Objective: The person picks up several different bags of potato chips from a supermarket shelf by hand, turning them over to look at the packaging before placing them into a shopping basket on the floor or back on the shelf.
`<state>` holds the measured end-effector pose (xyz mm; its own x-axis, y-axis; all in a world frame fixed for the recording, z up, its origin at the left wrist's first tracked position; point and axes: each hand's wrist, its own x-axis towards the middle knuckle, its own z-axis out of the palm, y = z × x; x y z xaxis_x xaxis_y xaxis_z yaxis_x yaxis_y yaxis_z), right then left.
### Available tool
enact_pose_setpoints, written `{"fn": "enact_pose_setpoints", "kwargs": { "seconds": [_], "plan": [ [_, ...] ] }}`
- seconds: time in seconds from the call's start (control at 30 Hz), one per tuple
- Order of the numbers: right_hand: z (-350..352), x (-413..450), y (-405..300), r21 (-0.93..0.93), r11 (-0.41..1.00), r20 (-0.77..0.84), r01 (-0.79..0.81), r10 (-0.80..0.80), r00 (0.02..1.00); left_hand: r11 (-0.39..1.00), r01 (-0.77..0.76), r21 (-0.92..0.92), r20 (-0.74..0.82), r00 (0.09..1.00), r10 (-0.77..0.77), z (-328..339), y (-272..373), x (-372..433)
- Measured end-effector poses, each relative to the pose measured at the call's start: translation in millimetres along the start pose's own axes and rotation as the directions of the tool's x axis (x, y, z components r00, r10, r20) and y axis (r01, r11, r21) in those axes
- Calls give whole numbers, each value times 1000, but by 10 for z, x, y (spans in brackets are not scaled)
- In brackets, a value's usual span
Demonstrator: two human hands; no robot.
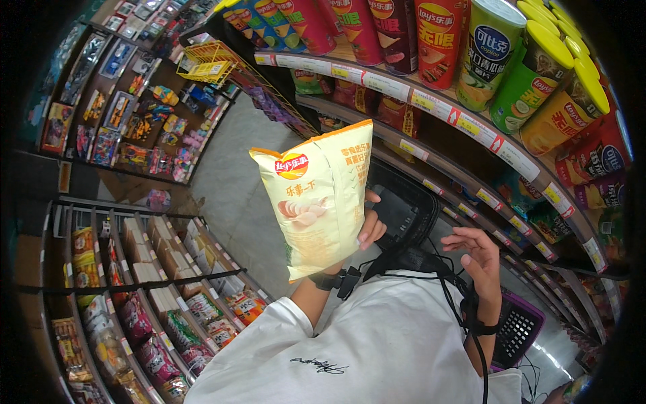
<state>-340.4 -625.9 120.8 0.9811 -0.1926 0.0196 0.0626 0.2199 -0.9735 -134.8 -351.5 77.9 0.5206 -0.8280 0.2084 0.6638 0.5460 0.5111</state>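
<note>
My left hand holds a pale yellow bag of Lay's potato chips by its right side. The bag is upright and puffed, with orange edges, and its printed face with a seam is towards me. Part of the palm and some fingers are hidden behind it. My right hand is raised to the right, empty, its fingers apart and slightly bent. It touches nothing. Both wrists wear dark bands. Black cables hang near the right forearm.
Shelves at the top and right hold chip canisters and bags. A black basket is beyond the left hand; a purple-rimmed basket is beside the right forearm. Packaged-goods racks stand left, across the grey floor.
</note>
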Motion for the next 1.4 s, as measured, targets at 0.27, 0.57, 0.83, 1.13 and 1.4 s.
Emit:
{"fn": "enact_pose_setpoints", "kwargs": {
  "seconds": [0.27, 0.57, 0.83, 1.13, 1.4],
  "plan": [
    [15, 9, 10, -4, 1000, 2, -13, 13, 1000, 1000, 26, 9, -38, 999, -25, 72, 9, -8],
    [22, 18, 65, 13, 1000, 2, -14, 14, 1000, 977, -27, -213, -1, 1000, 28, -187, -28, -91],
    [23, 21, 67, -2, 1000, 9, -26, 26, 1000, 990, -44, -131, -34, 999, 40, -258, -17, -133],
    [19, 21, 85, 5, 999, 5, -40, 40, 999, 981, -51, -186, -46, 998, 43, -276, -43, -112],
    [35, 30, 98, -5, 999, 8, -42, 42, 999, 947, -99, -306, -92, 993, 74, -324, -25, -82]
  ]
}}
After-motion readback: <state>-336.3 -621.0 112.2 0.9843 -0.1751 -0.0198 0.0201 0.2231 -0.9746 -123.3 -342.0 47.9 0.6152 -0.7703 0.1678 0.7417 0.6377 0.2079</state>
